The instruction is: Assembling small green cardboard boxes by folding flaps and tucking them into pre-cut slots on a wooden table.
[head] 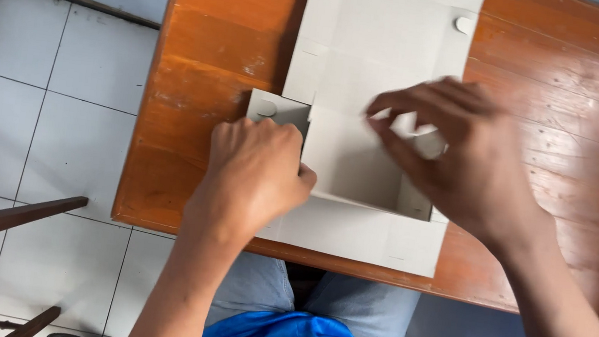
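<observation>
The left hand is curled into a fist, pressing the left wall of a white cardboard box at the desk's near edge. The right hand pinches the box's right flap.

White cardboard box, half-folded, lid flap open, lying on wooden table
</observation>
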